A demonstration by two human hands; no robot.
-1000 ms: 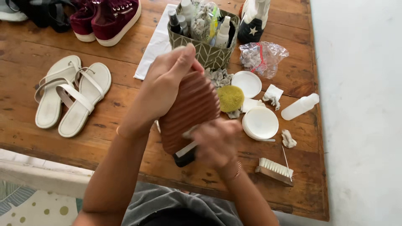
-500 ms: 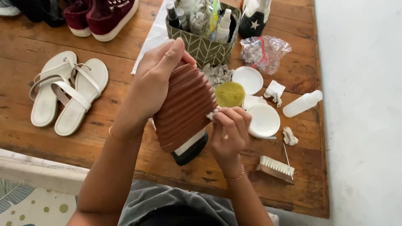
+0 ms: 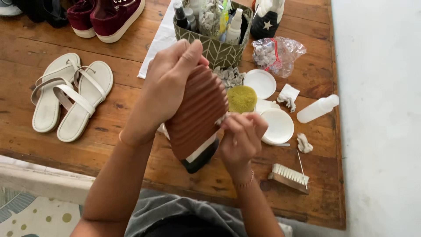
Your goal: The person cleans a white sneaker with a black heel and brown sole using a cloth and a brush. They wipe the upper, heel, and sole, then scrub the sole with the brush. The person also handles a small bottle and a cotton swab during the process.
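Shoe [image 3: 195, 116] with a ribbed brown sole is held sole-up above the near edge of the table [image 3: 131, 52], at the centre of the view. The left hand [image 3: 169, 90] is closed around its toe end, fingers over the top at about 12 o'clock of the sole. The right hand [image 3: 240, 136] is at 4 o'clock of the shoe and pinches a small pale cloth [image 3: 220, 118] against the sole's edge. Compared with a second ago, this hand has moved from under the heel up to the side of the sole, and the shoe is tilted a little more upright, so I judge that the wiping has passed from the heel part to the side rim. At 4 o'clock of the right hand a small brush [image 3: 289, 177] lies on the table. Farther, at 1 o'clock of the shoe, are a yellow sponge [image 3: 242, 98], white lids [image 3: 277, 125] and a white bottle [image 3: 316, 109]. At 9 o'clock lies a pair of white sandals [image 3: 70, 101]. Farthest, at 12 o'clock, a patterned basket [image 3: 219, 50] holds bottles, with dark red shoes [image 3: 105, 15] at 10 o'clock.
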